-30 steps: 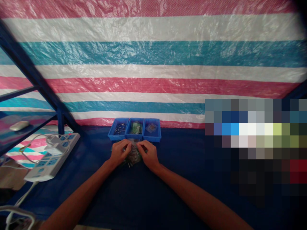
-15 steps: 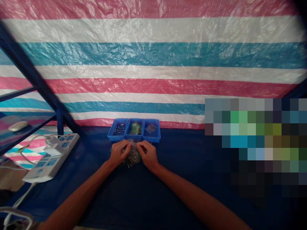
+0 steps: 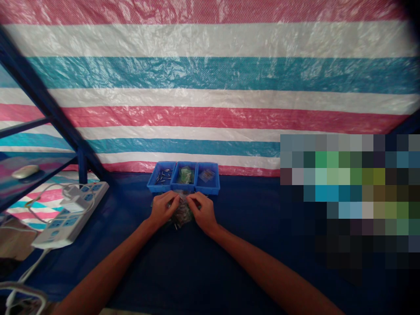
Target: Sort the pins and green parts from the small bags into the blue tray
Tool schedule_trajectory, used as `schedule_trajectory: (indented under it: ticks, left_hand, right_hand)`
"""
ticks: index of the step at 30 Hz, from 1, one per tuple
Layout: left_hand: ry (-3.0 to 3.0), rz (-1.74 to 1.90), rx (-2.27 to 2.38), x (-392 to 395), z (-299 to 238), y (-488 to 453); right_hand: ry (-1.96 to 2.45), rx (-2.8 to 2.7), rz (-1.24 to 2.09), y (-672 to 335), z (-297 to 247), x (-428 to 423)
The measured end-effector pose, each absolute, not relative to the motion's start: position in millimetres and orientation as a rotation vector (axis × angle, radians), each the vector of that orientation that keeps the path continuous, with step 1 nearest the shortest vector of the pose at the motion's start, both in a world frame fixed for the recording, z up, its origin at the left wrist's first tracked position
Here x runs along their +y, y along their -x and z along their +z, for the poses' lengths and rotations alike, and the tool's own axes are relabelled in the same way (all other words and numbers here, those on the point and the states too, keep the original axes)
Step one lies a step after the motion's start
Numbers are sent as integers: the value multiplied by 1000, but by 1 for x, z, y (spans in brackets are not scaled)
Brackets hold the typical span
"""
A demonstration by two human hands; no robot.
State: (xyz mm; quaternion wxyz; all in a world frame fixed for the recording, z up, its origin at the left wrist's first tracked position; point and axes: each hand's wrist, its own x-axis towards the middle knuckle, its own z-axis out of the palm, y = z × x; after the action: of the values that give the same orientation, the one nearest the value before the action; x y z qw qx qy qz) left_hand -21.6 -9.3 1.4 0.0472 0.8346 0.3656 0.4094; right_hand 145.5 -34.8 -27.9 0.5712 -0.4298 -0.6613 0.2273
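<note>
My left hand (image 3: 164, 208) and my right hand (image 3: 202, 211) face each other over a small heap of clear plastic bags (image 3: 182, 214). Thumb and fingers are pinched together on both hands. Between the fingertips, a small clear plastic bag (image 3: 183, 193) appears to be held by its edges, partly lost against the heap. Just beyond the hands stand three joined blue bins: the left bin (image 3: 152, 185) has thin metal pieces (image 3: 164, 176), the middle one greenish packets (image 3: 185, 176), and the right one (image 3: 208, 187) a few clear packets (image 3: 207, 176).
A white power strip (image 3: 70, 218) with plugs and cables lies on the dark blue table (image 3: 147, 271) at the left. Behind it, a white computer mouse (image 3: 25, 172) rests on a shelf. Striped plastic sheeting (image 3: 210, 74) hangs behind the table. Pixelation hides the right side.
</note>
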Motion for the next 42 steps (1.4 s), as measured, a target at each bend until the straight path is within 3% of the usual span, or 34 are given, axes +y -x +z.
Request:
schedule_trajectory:
  ticks: [25,42]
  left_hand:
    - [-2557,1280,1121,-7,-2,22]
    - [-2298,1453,1215,-8,-6,22]
  right_hand:
    - [1024,-1547,499,-146,-25,-36]
    - [977,-1427,668,-145,-29,-36]
